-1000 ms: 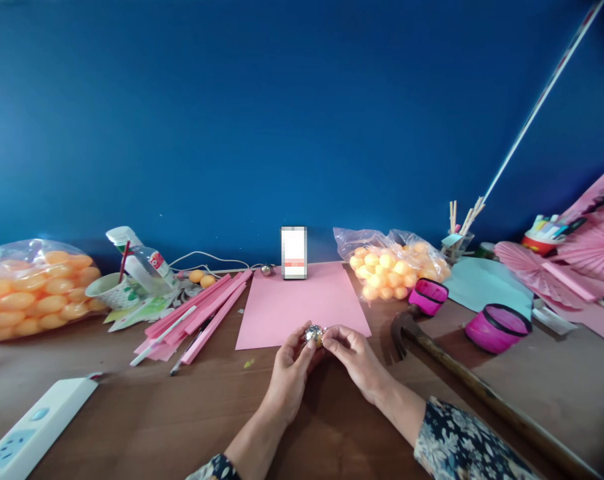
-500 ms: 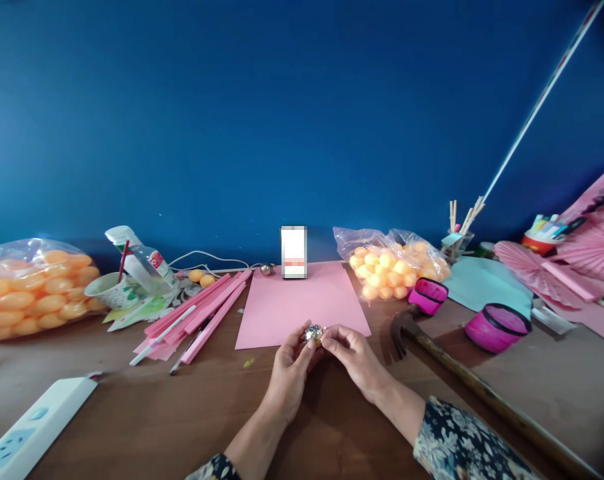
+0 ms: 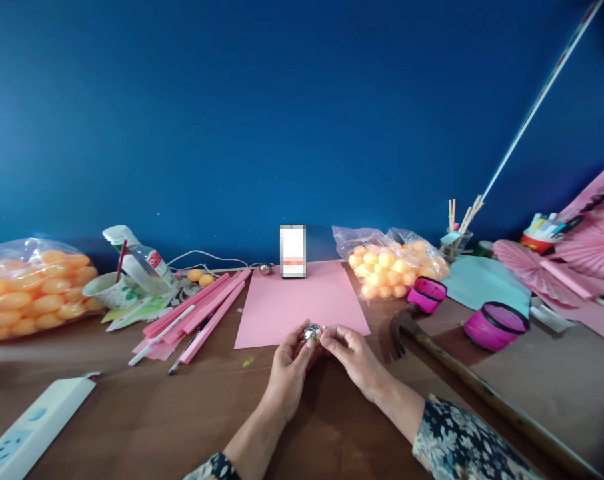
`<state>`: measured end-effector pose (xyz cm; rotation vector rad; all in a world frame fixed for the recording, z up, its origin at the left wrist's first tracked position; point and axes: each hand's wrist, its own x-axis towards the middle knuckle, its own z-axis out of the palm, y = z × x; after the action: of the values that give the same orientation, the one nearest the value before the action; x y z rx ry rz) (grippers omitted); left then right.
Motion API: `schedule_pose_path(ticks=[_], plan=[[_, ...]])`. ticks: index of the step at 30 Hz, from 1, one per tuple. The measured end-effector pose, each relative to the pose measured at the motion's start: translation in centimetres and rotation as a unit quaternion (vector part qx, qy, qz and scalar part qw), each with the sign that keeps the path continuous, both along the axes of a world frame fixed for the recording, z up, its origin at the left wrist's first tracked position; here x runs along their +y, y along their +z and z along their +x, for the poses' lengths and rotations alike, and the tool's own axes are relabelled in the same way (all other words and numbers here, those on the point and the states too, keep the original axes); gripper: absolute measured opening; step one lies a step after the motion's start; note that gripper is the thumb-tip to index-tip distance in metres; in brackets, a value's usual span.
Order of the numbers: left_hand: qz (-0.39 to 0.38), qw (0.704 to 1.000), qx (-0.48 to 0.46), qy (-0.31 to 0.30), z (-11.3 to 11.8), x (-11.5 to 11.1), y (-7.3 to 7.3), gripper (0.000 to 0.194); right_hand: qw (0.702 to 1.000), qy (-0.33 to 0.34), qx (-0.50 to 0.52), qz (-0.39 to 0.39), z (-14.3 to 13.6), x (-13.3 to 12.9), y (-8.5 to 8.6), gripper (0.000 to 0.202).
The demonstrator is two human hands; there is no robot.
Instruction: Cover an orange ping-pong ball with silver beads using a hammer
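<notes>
A small shiny silver ball (image 3: 312,333), its surface faceted like a mirror ball, is held up over the near edge of a pink paper sheet (image 3: 302,303). My left hand (image 3: 288,373) grips it between thumb and fingers from the left. Against its right side, my right hand (image 3: 355,357) has thumb and forefinger pinched together; a tiny shiny bit shows at those fingertips, too small to name. Another silver ball (image 3: 265,269) rests at the sheet's far left corner, left of a propped phone (image 3: 293,252) with a blurred screen.
Pink paper strips (image 3: 197,317) and a clear bottle (image 3: 152,263) lie left, near a power strip (image 3: 32,427). Bags of orange balls (image 3: 37,290) sit on both sides. To the right are a hammer (image 3: 462,370), magenta bands (image 3: 497,327) and pink paper fans (image 3: 532,273).
Almost nothing differs. The whole view has shifted very slightly, and both hands keep the same hold at the silver ball.
</notes>
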<state>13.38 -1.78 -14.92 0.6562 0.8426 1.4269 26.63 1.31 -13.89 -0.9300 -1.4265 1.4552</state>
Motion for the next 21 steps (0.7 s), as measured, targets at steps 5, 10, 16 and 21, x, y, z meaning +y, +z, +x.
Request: schedule_pose_path(ticks=[5,10,16,21], plan=[[0.002,1.000,0.000,0.000,0.00,0.02,0.01,0.048,1.000,-0.005,0.002,0.000,-0.06,-0.01,0.01,0.026],[0.003,1.000,0.003,0.000,-0.02,0.05,-0.01,0.047,1.000,-0.010,-0.002,0.002,-0.08,-0.01,-0.04,0.027],[-0.002,1.000,0.010,0.003,-0.06,0.04,0.16,0.047,1.000,-0.006,-0.009,-0.002,-0.08,0.04,-0.07,0.026],[0.000,1.000,0.014,0.009,-0.06,0.08,0.09,0.048,1.000,-0.010,-0.012,-0.014,-0.15,0.01,0.20,0.029]])
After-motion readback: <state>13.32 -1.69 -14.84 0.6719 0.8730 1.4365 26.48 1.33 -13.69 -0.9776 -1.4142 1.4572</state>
